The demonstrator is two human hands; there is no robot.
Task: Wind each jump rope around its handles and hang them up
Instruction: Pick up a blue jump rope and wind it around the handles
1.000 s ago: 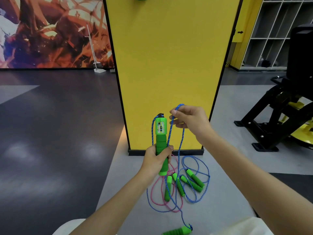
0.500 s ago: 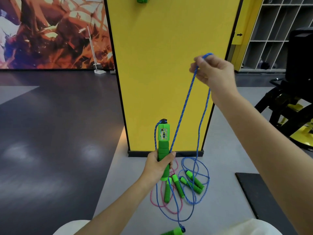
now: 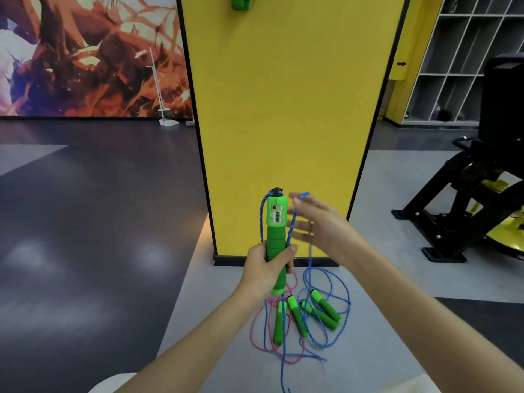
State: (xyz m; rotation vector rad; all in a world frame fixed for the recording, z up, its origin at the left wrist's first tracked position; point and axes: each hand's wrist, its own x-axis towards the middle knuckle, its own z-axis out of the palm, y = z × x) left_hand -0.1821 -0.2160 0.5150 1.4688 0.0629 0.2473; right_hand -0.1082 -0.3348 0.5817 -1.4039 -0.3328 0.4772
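The left hand (image 3: pixel 268 266) is wrapped tight around the foam grip of a green handle (image 3: pixel 276 239), holding it upright with its counter window facing the camera, which keeps the shaft steady as a post to wind on; the blue rope (image 3: pixel 292 222) leaves the black cap at the top, drops down the handle's left side, and another strand runs up its right side to the right hand (image 3: pixel 314 225); that hand sits just beside the handle's head, a bend of rope pinched at its upper fingers (image 3: pixel 297 200) while the lower ones spread loose, though motion blur makes the exact pinch hard to read; held this close, the loop looks ready to be laid against the handle as the next turn; from the hand the rope falls to the floor (image 3: pixel 397 321), so most of its length seems still unwound. Below, four more green handles (image 3: pixel 300 316) lie close together in a tangle of blue and pink rope (image 3: pixel 256 333), waiting their turn; they rest at the foot of the yellow pillar (image 3: pixel 283 109), where a green piece (image 3: pixel 239 2) shows at the top edge, probably where ropes are hung.
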